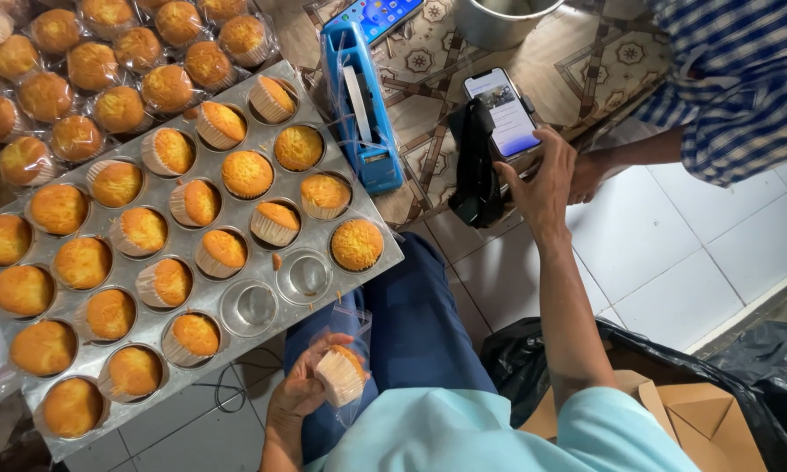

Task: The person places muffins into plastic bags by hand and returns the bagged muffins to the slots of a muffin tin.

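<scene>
Left hand [299,393] pinched a cupcake [341,376] inside a clear bag [356,322] over the lap, just below the muffin tray [371,262] edge. Right hand [542,179], fingers spread, touched a phone [502,109]. Wrapped cupcakes [79,65] were cut off top left. Blue tape dispenser [363,105] sat between tray and phone.

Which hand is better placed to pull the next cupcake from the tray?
Left, probably. The left hand sits just below the tray, though it holds a bagged cupcake. The right hand is away at the phone.
</scene>
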